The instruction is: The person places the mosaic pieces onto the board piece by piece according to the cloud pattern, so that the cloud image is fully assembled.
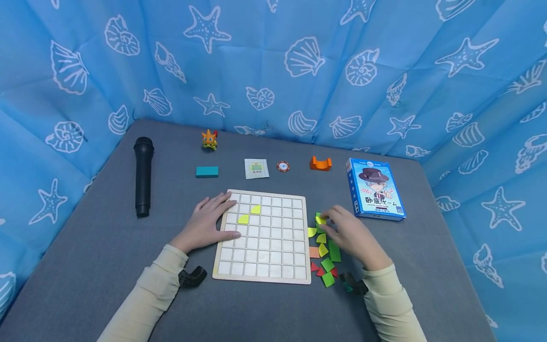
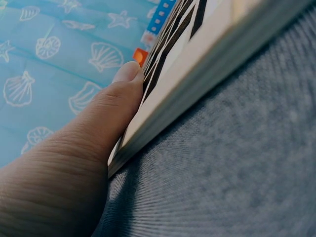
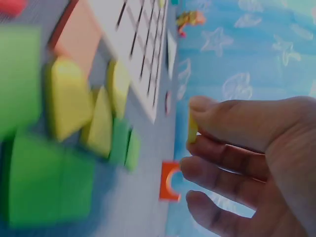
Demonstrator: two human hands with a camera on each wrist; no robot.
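Observation:
A square wooden grid board (image 1: 270, 244) with white cells lies flat on the table. Two yellow quarter-round pieces (image 1: 255, 209) sit in cells near its upper left. My left hand (image 1: 208, 221) rests on the board's left edge with fingers spread; in the left wrist view its thumb (image 2: 106, 111) lies along the rim. Right of the board, my right hand (image 1: 352, 235) pinches a small yellow piece (image 3: 192, 126) between thumb and index finger, above the loose pieces. Below it are more yellow pieces (image 1: 321, 238), green pieces (image 1: 334, 251), red triangles (image 1: 315, 267) and an orange piece (image 1: 314, 252).
Behind the board are a teal block (image 1: 207, 172), a pattern card (image 1: 257, 168), a poker chip (image 1: 283, 166), an orange arch block (image 1: 320, 164) and a small figurine (image 1: 209, 140). A black microphone (image 1: 143, 176) lies left, a blue game box (image 1: 376, 190) right. A blue curtain (image 1: 273, 71) hangs behind.

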